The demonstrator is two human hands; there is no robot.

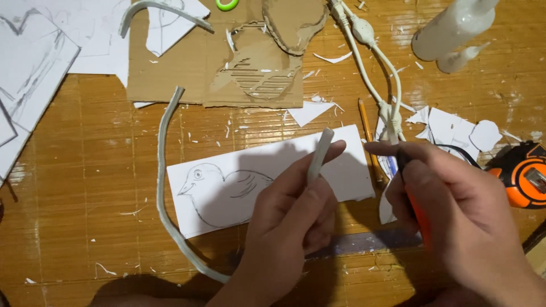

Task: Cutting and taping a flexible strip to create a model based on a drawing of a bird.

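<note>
The left hand (290, 210) pinches a short grey strip (319, 154) upright, above the paper with a bird drawing (227, 185) near the tabletop's front edge. The right hand (449, 210) closes its fingers around an orange cutter (418, 219). The trimming step seems in hand; the next cut calls for a steady blade.

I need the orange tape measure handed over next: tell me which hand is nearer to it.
Right. The right hand, gripping an orange-handled tool, lies just left of the orange tape measure. The left hand, holding a grey strip, is farther left.

Two glue bottles (449, 25), one pencil (367, 133), one tape measure (523, 173).
</note>
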